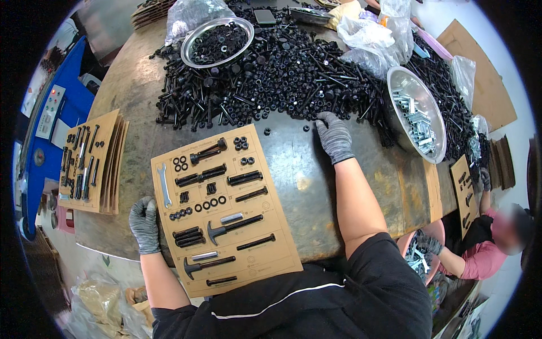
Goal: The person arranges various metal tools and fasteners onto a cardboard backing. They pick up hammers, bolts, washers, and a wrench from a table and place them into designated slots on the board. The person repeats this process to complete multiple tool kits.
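My right hand, in a grey glove, reaches to the near edge of a heap of black nuts and bolts. Its fingers are bent together; whatever they pinch is hidden. Two loose nuts lie left of it. A cardboard sheet slants over the table's near edge, against my body. Fixed on it are a silver wrench, black bolts, nuts, rings, pale metal sleeves and T-headed pieces. My left hand, also gloved, is curled beside the sheet's left edge; its contents are not visible.
A steel bowl of silvery parts stands right, a round tray of black rings far left. Filled boards lean at left. Clear bags lie behind the heap. A co-worker handles another board at lower right.
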`<state>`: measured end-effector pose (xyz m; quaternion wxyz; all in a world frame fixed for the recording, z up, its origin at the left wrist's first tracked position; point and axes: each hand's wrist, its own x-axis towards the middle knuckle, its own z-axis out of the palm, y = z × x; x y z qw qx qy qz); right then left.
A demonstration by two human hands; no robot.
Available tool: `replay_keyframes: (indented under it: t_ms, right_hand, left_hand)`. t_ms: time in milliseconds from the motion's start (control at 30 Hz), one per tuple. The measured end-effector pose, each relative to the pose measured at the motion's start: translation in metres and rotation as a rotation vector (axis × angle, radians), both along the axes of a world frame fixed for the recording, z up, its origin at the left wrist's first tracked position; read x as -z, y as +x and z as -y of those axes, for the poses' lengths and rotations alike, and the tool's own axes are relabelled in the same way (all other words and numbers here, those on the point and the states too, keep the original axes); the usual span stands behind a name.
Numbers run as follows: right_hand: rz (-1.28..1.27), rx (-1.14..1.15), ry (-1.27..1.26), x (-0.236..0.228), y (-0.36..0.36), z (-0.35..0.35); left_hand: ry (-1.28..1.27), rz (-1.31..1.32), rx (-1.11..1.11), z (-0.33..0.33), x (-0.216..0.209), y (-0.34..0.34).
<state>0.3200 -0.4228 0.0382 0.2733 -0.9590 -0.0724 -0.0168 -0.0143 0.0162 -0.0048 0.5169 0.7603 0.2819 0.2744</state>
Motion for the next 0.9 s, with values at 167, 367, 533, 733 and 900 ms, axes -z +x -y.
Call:
replay_keyframes:
  t_ms: [167, 367, 533, 733, 900]
  right_hand:
    - [-0.047, -0.008, -0.182, -0.005, 0.004, -0.01]
    - [-0.051, 0.018, -0.142, -0.002, 0.002, -0.01]
    - [-0.04, -0.004, -0.141, -0.003, 0.0, -0.006]
    - [-0.031, 0.023, -0.144, 0.0, 0.002, -0.003]
    - [-0.055, -0.014, -0.096, -0.004, -0.001, -0.002]
  left_hand:
    - [0.039, -0.054, -0.02, 0.008, -0.01, 0.005]
    - [0.127, -0.085, 0.006, 0.004, -0.007, 0.003]
    - [0.092, -0.111, -0.028, -0.009, 0.009, -0.001]
    - [0.065, -0.077, 0.004, -0.003, 0.002, 0.002]
    - [0.094, -0.113, -0.008, 0.002, -0.004, 0.002]
